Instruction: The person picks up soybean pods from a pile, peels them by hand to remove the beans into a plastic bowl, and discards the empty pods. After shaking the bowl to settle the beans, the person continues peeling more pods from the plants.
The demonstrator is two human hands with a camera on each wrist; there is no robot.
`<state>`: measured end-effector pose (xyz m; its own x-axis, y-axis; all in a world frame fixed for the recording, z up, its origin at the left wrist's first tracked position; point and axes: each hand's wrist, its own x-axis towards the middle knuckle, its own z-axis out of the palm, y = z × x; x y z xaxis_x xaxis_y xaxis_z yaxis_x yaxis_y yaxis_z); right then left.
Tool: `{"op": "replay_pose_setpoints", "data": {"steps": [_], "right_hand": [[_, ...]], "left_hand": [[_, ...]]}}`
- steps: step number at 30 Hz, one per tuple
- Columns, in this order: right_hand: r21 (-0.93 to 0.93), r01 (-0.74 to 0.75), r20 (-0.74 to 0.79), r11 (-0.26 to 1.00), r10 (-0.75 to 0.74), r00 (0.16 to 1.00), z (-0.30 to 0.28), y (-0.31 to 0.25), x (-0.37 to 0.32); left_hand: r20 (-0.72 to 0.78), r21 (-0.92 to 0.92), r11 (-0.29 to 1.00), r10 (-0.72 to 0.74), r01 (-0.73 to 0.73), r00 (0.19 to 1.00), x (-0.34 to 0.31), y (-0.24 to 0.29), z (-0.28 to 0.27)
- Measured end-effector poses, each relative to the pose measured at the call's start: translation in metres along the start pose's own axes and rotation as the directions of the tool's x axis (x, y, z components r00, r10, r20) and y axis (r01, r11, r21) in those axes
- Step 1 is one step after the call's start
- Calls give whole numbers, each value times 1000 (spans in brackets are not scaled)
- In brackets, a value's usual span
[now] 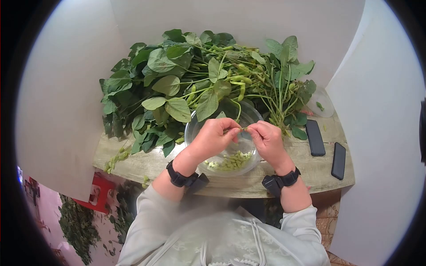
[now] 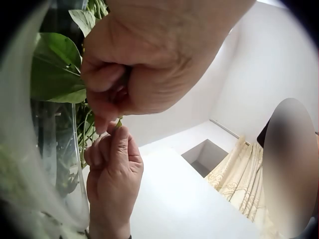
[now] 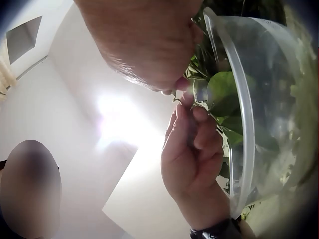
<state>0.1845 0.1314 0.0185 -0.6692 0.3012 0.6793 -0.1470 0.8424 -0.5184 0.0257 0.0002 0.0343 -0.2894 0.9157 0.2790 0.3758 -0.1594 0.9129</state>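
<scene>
Both hands meet above a clear plastic bowl (image 1: 191, 128), thumbs and fingertips close together. My left hand (image 1: 215, 138) and my right hand (image 1: 268, 141) pinch a small green bean pod (image 1: 243, 129) from its two ends. In the left wrist view a green bit of the pod (image 2: 119, 123) shows between the fingertips; the rest is hidden by the fingers. Shelled pale green beans (image 1: 233, 162) lie in the bottom of the bowl, toward my body.
A large heap of leafy bean plants (image 1: 164, 73) with pods covers the table's back. Two dark phones (image 1: 315, 138) (image 1: 338, 160) lie at the right, near a clear container (image 1: 323, 103). White panels flank the wooden table (image 1: 235, 185). A red stool (image 1: 101, 193) and cut plants (image 1: 77, 226) are on the floor.
</scene>
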Motion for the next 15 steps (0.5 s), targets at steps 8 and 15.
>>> {"op": "replay_pose_setpoints", "data": {"steps": [8, 15], "right_hand": [[-3, 78, 36, 997, -77, 996, 8, -13, 3], [30, -11, 3, 999, 11, 1000, 4, -9, 1]], "left_hand": [[54, -138, 987, -73, 80, 996, -2, 4, 7], [-28, 133, 990, 47, -43, 998, -2, -2, 2]]}}
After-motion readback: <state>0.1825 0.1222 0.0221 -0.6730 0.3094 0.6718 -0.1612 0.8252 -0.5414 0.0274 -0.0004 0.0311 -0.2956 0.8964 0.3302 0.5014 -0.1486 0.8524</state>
